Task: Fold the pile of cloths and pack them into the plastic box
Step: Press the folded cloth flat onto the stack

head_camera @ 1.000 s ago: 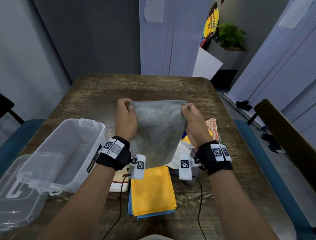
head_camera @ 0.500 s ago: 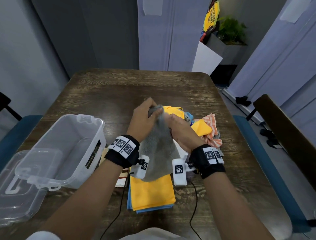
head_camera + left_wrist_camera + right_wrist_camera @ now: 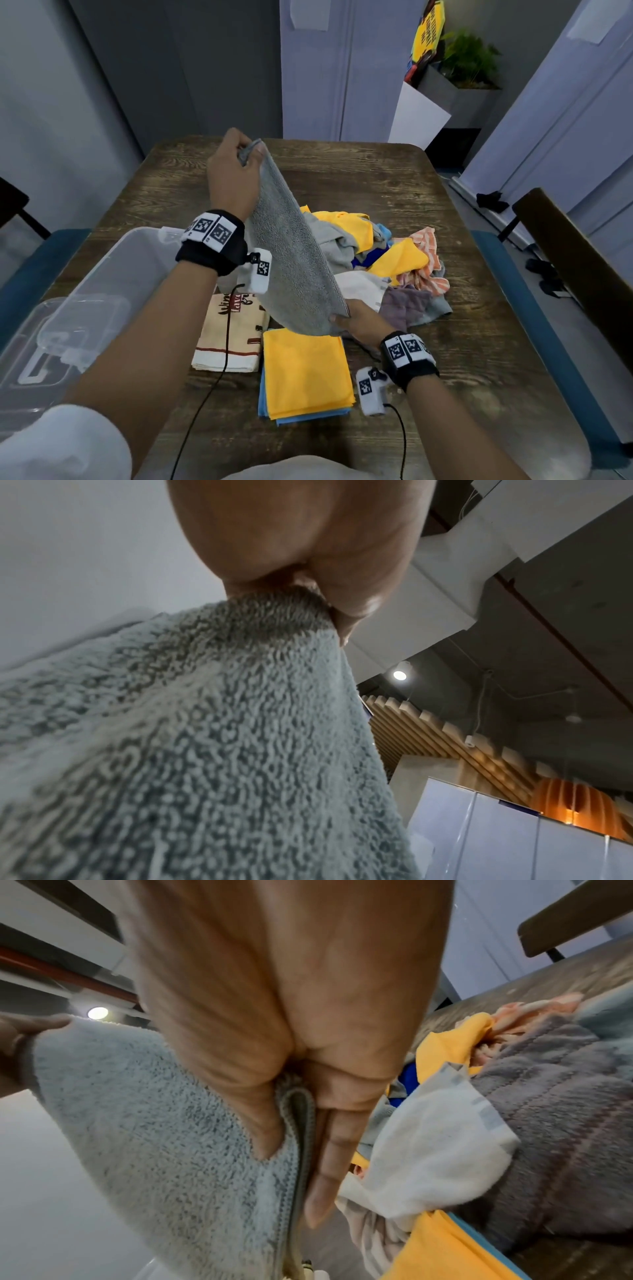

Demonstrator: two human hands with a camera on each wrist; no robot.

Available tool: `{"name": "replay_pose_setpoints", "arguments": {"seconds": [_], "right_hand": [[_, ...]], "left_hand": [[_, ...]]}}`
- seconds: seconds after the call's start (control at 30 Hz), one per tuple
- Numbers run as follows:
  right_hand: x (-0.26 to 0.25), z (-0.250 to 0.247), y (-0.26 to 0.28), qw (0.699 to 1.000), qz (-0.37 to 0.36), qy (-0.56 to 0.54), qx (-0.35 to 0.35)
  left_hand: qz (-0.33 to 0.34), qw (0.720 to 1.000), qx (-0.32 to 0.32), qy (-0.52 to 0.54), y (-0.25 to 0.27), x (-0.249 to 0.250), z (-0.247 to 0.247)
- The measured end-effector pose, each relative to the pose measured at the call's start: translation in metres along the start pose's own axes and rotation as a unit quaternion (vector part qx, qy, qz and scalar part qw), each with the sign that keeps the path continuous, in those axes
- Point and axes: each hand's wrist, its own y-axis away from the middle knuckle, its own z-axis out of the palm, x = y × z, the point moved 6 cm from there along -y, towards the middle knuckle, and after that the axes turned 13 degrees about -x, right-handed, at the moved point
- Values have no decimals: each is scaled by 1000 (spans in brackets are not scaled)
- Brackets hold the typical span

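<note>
- Half a second on, the hands have parted: the left hand (image 3: 233,174) has risen from the spot where the two met, and the right hand (image 3: 356,320) has slid down to the grey cloth's (image 3: 294,267) lower edge.
- At far left, the open plastic box (image 3: 113,281) stands on the wooden table (image 3: 376,178), with its lid (image 3: 51,342) lying beside it.
- Held high and far, the left hand has thumb and fingers clamped on the halved cloth's top end.
- The cloth hangs taut in the air, its long axis slanting from the upper left down to the near right.
- Below it lie a folded printed cloth (image 3: 229,339) and a folded yellow-and-blue stack (image 3: 306,370).
- Low and near, the right hand pinches the doubled lower hem just above that stack.
- The unfolded pile (image 3: 394,260) waits at right.
- The next fold probably brings top end to bottom end; the box lies nearer the left hand.
</note>
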Motion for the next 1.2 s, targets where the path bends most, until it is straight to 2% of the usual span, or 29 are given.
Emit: {"name": "replay_pose_setpoints", "arguments": {"seconds": [0.13, 0.27, 0.4, 0.5, 0.57, 0.67, 0.97, 1.1, 1.2], "right_hand": [[3, -1, 2, 998, 2, -62, 9], [-3, -1, 9, 989, -21, -145, -15], [-18, 2, 9, 974, -27, -223, -30], [-32, 5, 8, 952, -47, -298, -49], [-39, 7, 9, 941, -64, -327, -60], [-41, 10, 10, 937, -78, -335, -64], [-38, 5, 13, 925, -104, -361, -64], [-37, 2, 12, 920, -96, -376, -57], [-36, -2, 15, 925, -88, -367, -41]], "left_hand": [[-57, 998, -9, -25, 5, -29, 2], [-98, 991, -70, -50, 23, -51, 14], [-69, 977, -195, -46, 68, -59, 53], [-50, 948, -315, -17, 113, -57, 92], [-28, 934, -356, -19, 139, -50, 111], [-16, 933, -358, -34, 159, -49, 125], [59, 935, -344, -58, 168, -49, 129], [76, 927, -358, -77, 170, -50, 130], [87, 911, -390, -98, 172, -52, 132]]}}
